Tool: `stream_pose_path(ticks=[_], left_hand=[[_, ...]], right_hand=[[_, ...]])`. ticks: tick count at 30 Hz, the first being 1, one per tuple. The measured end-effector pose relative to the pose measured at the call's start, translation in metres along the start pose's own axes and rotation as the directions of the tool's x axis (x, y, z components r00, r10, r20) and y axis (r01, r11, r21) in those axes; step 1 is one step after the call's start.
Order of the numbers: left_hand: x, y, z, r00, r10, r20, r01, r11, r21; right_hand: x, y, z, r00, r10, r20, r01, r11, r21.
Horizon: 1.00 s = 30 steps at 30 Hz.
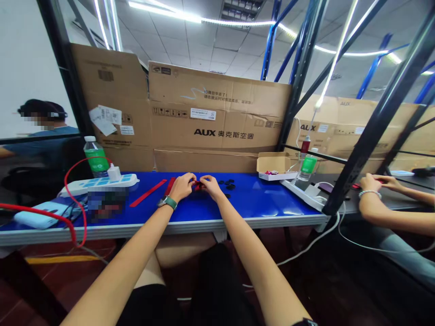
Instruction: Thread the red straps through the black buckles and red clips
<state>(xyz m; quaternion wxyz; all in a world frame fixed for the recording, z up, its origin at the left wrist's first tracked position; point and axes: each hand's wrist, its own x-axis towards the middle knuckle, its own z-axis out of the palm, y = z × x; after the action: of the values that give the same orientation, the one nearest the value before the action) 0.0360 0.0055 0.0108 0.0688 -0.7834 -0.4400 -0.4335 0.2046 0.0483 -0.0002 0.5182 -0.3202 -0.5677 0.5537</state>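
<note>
Close together over the blue tabletop (265, 199), my left hand (182, 186) and my right hand (210, 186) both pinch a small dark red strip-like piece (198, 185) between their fingertips. Its exact kind is too small to make out. A watch is on my left wrist. Just left of that hand lies a bundle of red strips (170, 185), partly hidden by the hand. Farther left, one long red strip (148, 193) lies slantwise. Several small black pieces (230, 184) are scattered right of my right hand.
On the left stand a power strip (102, 184), a green-labelled bottle (96, 156) and a light blue power bank (41, 216) with red cables. An open cardboard box (274, 166) and another power strip (302, 194) are at right. Cardboard panels (217, 117) back the table. Co-workers sit on both sides.
</note>
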Motion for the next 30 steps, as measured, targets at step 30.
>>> stream_pose_path(ticks=[30], left_hand=[[-0.001, -0.012, -0.006, 0.972, -0.163, -0.167, 0.138, 0.979, -0.152]], right_hand=[[-0.009, -0.007, 0.001, 0.98, -0.093, 0.177, 0.094, 0.996, 0.0]])
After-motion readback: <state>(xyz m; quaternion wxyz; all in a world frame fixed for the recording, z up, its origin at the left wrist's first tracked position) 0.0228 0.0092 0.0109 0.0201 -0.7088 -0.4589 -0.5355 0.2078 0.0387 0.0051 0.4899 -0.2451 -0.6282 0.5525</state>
